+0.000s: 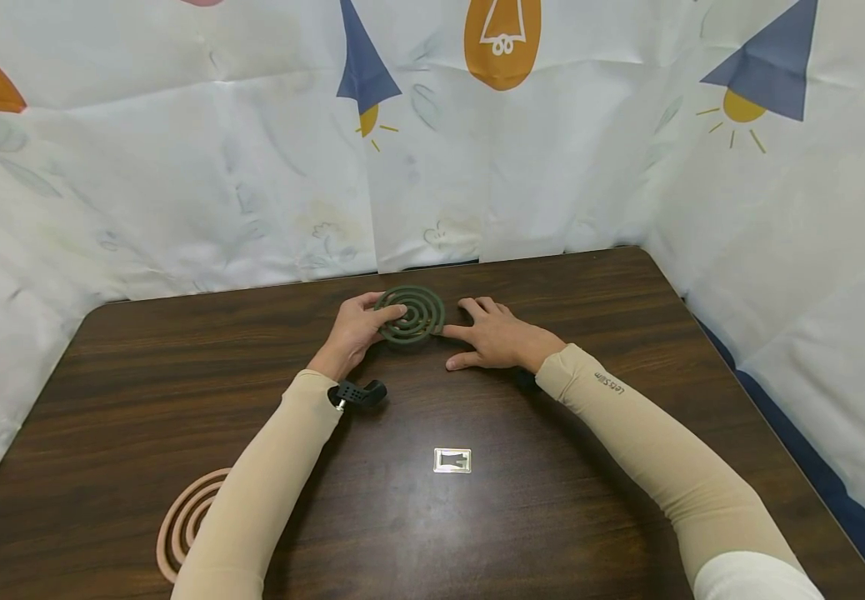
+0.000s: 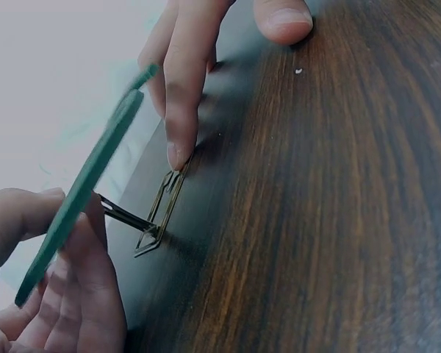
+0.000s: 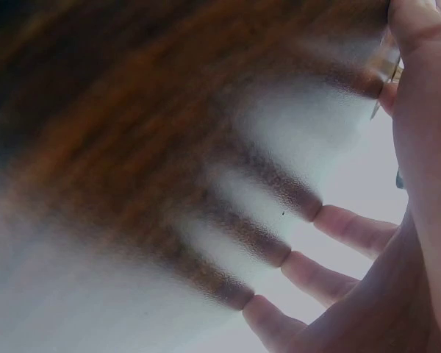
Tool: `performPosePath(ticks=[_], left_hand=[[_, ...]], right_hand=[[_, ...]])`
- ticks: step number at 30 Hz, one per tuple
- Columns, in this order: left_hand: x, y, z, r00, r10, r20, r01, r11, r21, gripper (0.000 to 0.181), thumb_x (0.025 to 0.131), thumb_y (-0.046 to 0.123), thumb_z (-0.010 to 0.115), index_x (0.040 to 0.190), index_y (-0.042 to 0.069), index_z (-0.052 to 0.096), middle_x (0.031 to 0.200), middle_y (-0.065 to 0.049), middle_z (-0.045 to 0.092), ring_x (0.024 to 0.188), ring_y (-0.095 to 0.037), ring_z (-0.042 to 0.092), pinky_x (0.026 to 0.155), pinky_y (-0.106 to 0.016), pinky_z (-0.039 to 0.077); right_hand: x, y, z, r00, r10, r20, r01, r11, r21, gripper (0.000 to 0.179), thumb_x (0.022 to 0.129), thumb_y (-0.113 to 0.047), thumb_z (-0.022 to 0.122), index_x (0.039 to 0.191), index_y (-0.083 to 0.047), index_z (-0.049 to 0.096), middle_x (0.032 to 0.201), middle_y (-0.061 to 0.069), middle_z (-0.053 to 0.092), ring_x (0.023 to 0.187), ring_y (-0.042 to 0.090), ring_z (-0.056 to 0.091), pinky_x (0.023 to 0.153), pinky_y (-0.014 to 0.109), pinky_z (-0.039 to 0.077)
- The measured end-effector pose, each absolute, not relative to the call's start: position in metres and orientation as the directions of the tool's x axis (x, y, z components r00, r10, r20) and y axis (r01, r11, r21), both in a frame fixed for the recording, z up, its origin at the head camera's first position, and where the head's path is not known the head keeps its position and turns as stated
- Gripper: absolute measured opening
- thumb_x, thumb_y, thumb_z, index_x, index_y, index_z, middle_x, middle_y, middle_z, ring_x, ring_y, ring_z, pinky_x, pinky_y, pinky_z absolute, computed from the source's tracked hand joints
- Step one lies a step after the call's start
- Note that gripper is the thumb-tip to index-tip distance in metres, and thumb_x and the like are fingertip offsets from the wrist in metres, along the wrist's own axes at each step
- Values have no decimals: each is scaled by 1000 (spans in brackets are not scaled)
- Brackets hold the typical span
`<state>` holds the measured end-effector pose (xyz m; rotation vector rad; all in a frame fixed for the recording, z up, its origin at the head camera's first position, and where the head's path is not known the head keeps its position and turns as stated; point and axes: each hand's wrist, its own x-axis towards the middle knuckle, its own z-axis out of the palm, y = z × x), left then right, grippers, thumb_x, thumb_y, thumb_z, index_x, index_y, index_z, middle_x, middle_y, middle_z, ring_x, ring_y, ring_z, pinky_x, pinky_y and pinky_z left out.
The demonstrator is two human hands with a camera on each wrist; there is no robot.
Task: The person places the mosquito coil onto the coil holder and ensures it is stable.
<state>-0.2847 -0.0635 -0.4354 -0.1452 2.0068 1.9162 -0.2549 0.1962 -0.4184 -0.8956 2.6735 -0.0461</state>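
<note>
My left hand (image 1: 352, 333) pinches a green mosquito coil (image 1: 412, 290), with the thumb on top of its rings. In the left wrist view the coil (image 2: 84, 184) appears edge-on and tilted. Below it a thin metal coil stand (image 2: 170, 208) lies on the table, its prong raised toward the coil. My right hand (image 1: 503, 337) is spread on the tabletop, its fingers extended. Its index fingertip (image 2: 178, 156) presses the end of the stand's frame. In the right wrist view the other fingertips (image 3: 259, 303) rest on the table.
A second flat metal stand (image 1: 452, 450) lies mid-table, nearer to me. A pinkish-brown coil (image 1: 165, 533) lies at the front left, partly hidden by my left sleeve (image 1: 267, 492). A patterned white curtain (image 1: 432, 183) hangs along the dark wooden table's (image 1: 140, 375) back edge.
</note>
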Motion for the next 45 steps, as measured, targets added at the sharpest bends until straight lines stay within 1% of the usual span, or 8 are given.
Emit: performPosePath(ticks=[13,32,45], left_hand=[[-284,-63,-435,-928,181,-327,-319,74,945,62,98,22,73,152,8,48,104,4,71,82,-4,74,76,-21,63],[-284,-64,-437,-923,190,-334,-330,51,942,55,98,21,74,147,8,54,107,3,71,82,-5,74,78,-22,64],[-284,-66,-434,-922,183,-342,-328,102,939,59,97,24,75,149,11,52,116,1,70,90,-6,74,82,-25,64]], right_hand=[[-256,196,-418,-753,-587,-298,-578,806,-128,68,100,-68,47,160,-35,39,170,21,17,157,46,19,123,68,31],[-255,195,-417,-755,-580,-306,-572,811,-126,69,100,-68,48,160,-35,39,170,20,17,158,46,18,125,67,28],[-254,196,-417,-750,-591,-297,-583,803,-127,68,101,-66,48,160,-33,39,169,22,18,156,48,21,123,69,30]])
